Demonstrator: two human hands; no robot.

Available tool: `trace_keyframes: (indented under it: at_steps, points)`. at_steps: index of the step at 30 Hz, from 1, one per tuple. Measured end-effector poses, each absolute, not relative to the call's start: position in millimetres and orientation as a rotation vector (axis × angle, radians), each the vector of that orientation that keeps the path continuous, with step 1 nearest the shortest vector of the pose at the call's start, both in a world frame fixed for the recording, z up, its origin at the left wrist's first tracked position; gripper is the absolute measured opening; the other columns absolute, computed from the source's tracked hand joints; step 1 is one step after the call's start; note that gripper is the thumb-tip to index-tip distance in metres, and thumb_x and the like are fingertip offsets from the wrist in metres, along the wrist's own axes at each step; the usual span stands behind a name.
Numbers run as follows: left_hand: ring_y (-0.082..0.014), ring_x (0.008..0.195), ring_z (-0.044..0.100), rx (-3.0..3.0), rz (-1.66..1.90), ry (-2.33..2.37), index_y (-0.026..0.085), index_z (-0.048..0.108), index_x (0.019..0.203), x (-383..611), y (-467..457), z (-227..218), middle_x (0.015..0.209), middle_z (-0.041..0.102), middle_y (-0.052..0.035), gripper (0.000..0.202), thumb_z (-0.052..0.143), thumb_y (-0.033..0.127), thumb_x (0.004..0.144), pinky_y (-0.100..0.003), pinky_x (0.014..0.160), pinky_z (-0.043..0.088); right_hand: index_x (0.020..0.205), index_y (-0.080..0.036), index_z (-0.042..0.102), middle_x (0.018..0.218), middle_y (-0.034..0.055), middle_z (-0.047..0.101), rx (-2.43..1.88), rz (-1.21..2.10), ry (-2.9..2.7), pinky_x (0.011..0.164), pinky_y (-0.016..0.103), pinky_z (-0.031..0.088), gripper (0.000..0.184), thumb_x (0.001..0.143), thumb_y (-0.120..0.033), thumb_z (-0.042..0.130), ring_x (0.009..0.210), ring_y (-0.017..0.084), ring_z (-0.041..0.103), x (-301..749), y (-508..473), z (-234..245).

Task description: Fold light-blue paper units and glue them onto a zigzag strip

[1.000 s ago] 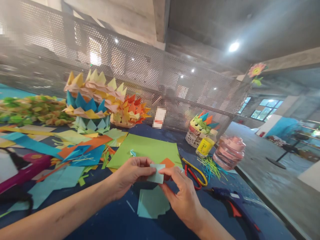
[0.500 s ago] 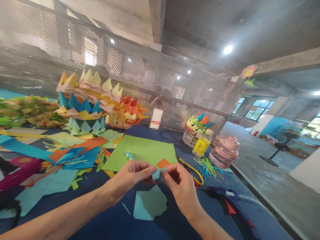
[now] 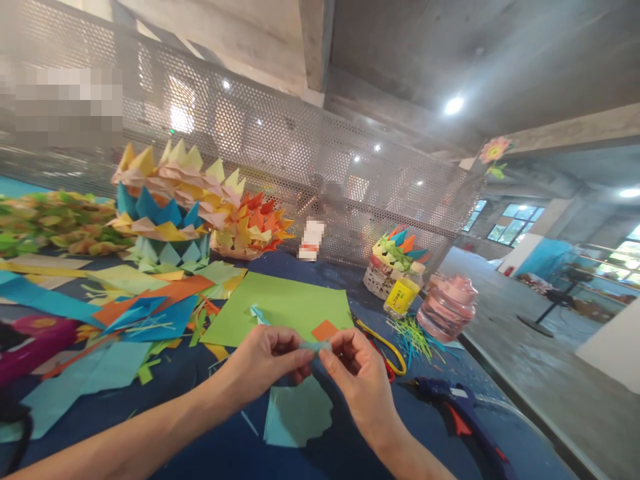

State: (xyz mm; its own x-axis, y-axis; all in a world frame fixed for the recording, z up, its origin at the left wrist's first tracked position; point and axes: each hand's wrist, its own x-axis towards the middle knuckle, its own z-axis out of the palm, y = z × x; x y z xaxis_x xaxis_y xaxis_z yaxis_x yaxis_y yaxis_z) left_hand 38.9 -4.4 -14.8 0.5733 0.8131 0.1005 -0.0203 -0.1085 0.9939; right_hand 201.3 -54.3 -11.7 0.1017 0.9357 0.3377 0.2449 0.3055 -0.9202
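Both my hands meet above the dark blue table (image 3: 350, 453), pinching one small light teal paper piece (image 3: 316, 346) between them. My left hand (image 3: 265, 360) grips its left end with thumb and fingers closed. My right hand (image 3: 357, 377) pinches the right end. The piece looks folded thin and is seen nearly edge-on. Right below my hands lies a stack of light teal paper squares (image 3: 297, 413). A large green sheet (image 3: 285, 307) with a small orange square (image 3: 325, 329) on it lies just beyond.
Folded paper crowns (image 3: 165, 207) and loose coloured sheets fill the left. Scissors with yellow and red handles (image 3: 385, 347), a blue glue gun (image 3: 450, 413), a yellow-labelled bottle (image 3: 403, 293), a pink jar (image 3: 447, 307) and a small basket (image 3: 385, 267) stand right. Perforated metal fence behind.
The teal piece, held flat and facing me a second ago, has been folded narrower and now shows edge-on. My hands stayed together at the same spot; the view shifted slightly.
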Motion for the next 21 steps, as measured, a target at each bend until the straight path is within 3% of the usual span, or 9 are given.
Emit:
trace_keyframes:
  at_steps: [3,9,21]
  points:
    - [-0.0121,0.056,0.058,1.555,0.826,0.675,0.012,0.062,0.064,39.1,-3.1,-15.5,0.06,0.065,-0.0026,0.027,0.062,0.037,0.074,-0.023,0.057,0.045,0.092,-0.018,0.053,0.068,-0.0033,0.054,-1.175,0.805,-1.38,0.052,0.019,0.04,0.025,0.075,-0.031,0.065,0.056,0.009,0.048,200.7,-54.5,-8.6]
    - [-0.0121,0.055,0.059,1.539,0.83,0.703,0.012,0.06,0.063,39.4,-3.2,-14.9,0.06,0.065,-0.0025,0.027,0.063,0.037,0.074,-0.023,0.057,0.046,0.068,-0.014,0.059,0.057,-0.0034,0.051,-1.222,0.961,-1.437,0.051,0.019,0.036,0.026,0.074,-0.039,0.066,0.053,0.008,0.043,200.9,-55.4,-4.4]
    - [-0.0109,0.055,0.056,1.582,0.811,0.709,0.012,0.059,0.065,40.6,-4.6,-14.9,0.058,0.062,-0.0002,0.023,0.066,0.033,0.071,-0.021,0.055,0.041,0.069,-0.013,0.06,0.058,-0.0025,0.051,-1.258,0.928,-1.424,0.052,0.021,0.032,0.028,0.077,-0.039,0.062,0.055,0.009,0.041,199.7,-55.1,-1.8]
